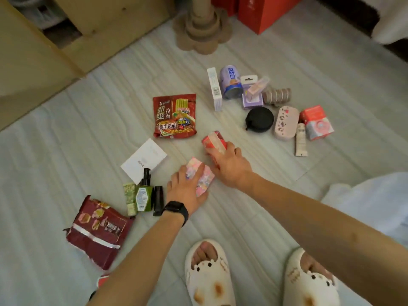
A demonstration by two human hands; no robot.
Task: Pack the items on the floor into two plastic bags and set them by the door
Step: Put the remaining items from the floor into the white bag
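1. Hands low over the floor (66,151), both bare forearms stretched fwd from the bottom edge.
2. The left hand (184,191), black watch (176,209) on the wrist, sits palm-down on the pink pack (204,181). Its fingers curl over the top and grip it from the left side.
3. The right hand (230,167) reaches a bit further, wrist bent. Fingers wrap over the red pack (213,140), thumb on the near side. Can't tell if either pack is off the floor.
4. Both packs sit mid-floor, just beside each other, between two clusters of stuff.
5. Left cluster: noodle pkt (174,115) furthest out, then a white card (143,161). Nearer, a green tube (130,198), green pump bottle (143,195) and black tube (158,200) lie side by side. A dark red snack bag (99,230) is closest in.
6. Right cluster: white box (214,89) on its edge w/ a purple can (230,82) just beside it. Then a purple blister pack (251,93), brown roll (277,96), black round pouch (259,119) and pink case (286,123). A white tube (300,142) and red-and-white box (316,122) are on the far right.
7. Surface: pale grey boards w/ a wood grain. Cream animal-face slippers (207,272) at the bottom, toes showing.
8. Room: light wooden furniture (33,51) top left, and a flower-shaped cardboard post base (202,29) top centre. Red boxes (265,12) stand behind it. Sth whitish (371,202) at the right edge, bag or fabric, can't tell.
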